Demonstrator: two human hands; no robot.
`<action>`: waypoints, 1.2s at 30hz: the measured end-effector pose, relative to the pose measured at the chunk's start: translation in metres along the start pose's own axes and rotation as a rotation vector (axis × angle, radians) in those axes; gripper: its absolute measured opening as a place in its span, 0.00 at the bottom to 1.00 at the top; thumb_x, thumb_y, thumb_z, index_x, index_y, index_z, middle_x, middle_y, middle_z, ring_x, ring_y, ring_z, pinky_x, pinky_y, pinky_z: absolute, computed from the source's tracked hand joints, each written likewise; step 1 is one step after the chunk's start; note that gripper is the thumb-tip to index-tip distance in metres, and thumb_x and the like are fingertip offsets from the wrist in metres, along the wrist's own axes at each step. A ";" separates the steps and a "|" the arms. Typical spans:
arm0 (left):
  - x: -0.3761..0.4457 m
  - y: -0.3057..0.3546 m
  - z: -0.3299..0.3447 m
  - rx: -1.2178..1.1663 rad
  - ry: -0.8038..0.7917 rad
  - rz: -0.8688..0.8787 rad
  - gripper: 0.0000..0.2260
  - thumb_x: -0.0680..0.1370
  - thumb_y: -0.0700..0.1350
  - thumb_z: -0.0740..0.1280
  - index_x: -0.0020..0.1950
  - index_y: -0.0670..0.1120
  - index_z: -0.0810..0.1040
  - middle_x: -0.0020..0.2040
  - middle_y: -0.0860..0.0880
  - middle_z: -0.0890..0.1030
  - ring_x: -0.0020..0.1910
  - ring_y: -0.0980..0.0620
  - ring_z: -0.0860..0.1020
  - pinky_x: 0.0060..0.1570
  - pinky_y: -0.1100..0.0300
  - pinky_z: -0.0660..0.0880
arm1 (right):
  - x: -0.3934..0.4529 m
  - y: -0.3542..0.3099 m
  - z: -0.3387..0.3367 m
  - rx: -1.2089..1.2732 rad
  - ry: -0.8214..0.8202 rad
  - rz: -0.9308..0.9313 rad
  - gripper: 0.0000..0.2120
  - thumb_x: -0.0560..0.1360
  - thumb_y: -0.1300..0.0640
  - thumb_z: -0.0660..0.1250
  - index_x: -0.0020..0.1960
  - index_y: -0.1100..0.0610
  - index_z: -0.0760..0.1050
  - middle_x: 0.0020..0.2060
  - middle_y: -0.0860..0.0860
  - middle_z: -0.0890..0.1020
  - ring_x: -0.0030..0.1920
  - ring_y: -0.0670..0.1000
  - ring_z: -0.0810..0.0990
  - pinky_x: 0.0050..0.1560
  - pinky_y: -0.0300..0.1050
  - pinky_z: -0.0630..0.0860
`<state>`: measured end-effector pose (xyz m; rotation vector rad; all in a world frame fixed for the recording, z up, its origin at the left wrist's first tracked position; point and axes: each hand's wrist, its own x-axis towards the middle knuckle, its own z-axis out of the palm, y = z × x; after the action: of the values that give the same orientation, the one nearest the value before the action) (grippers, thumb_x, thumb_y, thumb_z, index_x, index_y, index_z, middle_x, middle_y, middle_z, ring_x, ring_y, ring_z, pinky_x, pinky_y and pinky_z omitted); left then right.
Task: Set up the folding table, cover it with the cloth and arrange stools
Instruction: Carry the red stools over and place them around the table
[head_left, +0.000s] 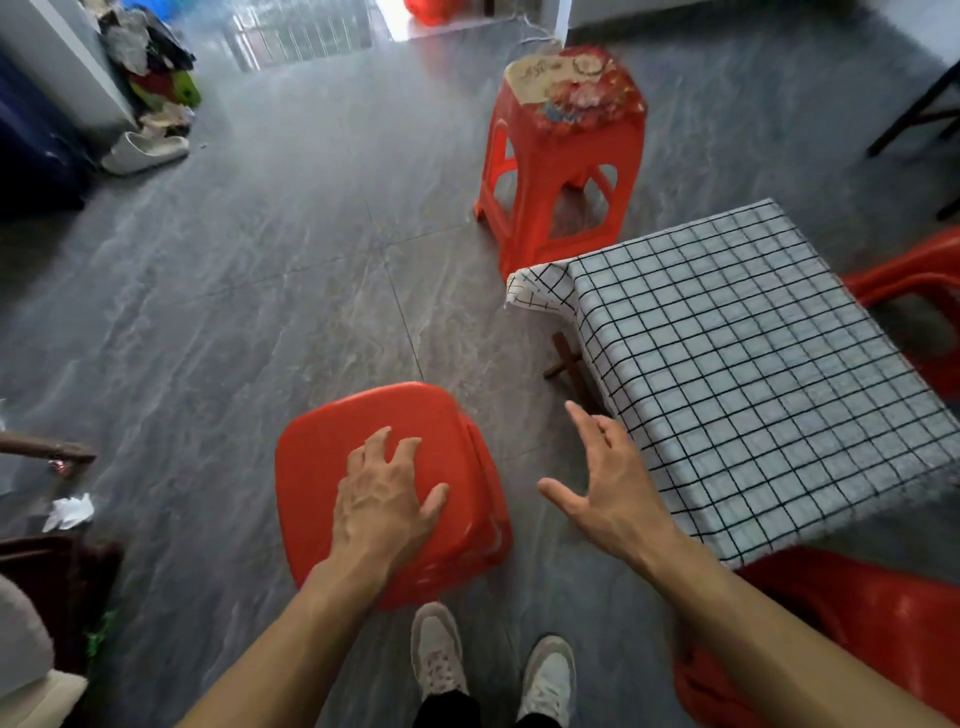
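The folding table stands on the grey floor at the right of the view, already covered by the checked cloth, white with thin black lines. The cloth lies flat over the top and hangs down at the near edge and at the left corner, where a flap sticks out. Under that corner a brown wooden leg of the table shows.

Just left of the table, in front of the person's shoes, stands a plain red stool. The left hand lies palm down on its seat, fingers spread apart and resting on the plastic, not wrapped around an edge. The right hand hovers in the air between this stool and the table's near corner, fingers apart and holding nothing.

Beyond the table's far left corner stands a second red stool with a flowered, worn seat. Parts of more red stools show at the right edge of the table and at its near side. Far left, by the wall, lies a heap of clothes and a pale shoe; a crumpled white scrap lies on the floor nearer.
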<state>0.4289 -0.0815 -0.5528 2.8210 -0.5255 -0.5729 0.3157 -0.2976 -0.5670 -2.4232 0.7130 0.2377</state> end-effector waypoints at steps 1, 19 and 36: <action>-0.005 0.014 -0.005 -0.002 -0.008 0.019 0.29 0.75 0.60 0.67 0.73 0.53 0.66 0.76 0.46 0.61 0.72 0.44 0.62 0.68 0.49 0.67 | -0.010 0.004 -0.012 0.001 0.011 0.011 0.46 0.70 0.36 0.69 0.79 0.43 0.48 0.73 0.54 0.62 0.71 0.55 0.65 0.68 0.56 0.70; -0.154 0.241 -0.093 -0.070 -0.263 0.597 0.26 0.75 0.59 0.67 0.71 0.52 0.68 0.73 0.47 0.65 0.69 0.45 0.64 0.67 0.50 0.66 | -0.297 0.042 -0.202 0.056 0.358 0.529 0.38 0.73 0.40 0.68 0.77 0.49 0.58 0.73 0.55 0.63 0.73 0.56 0.61 0.74 0.50 0.59; -0.342 0.365 -0.064 0.158 -0.272 1.149 0.24 0.74 0.55 0.68 0.67 0.48 0.72 0.69 0.47 0.70 0.66 0.45 0.68 0.65 0.50 0.68 | -0.541 0.116 -0.192 0.359 0.696 0.865 0.38 0.72 0.40 0.69 0.77 0.51 0.58 0.73 0.58 0.64 0.74 0.58 0.61 0.73 0.55 0.62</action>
<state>0.0508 -0.2745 -0.2802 2.0099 -2.0527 -0.6280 -0.2012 -0.2536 -0.2943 -1.6919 1.9030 -0.3992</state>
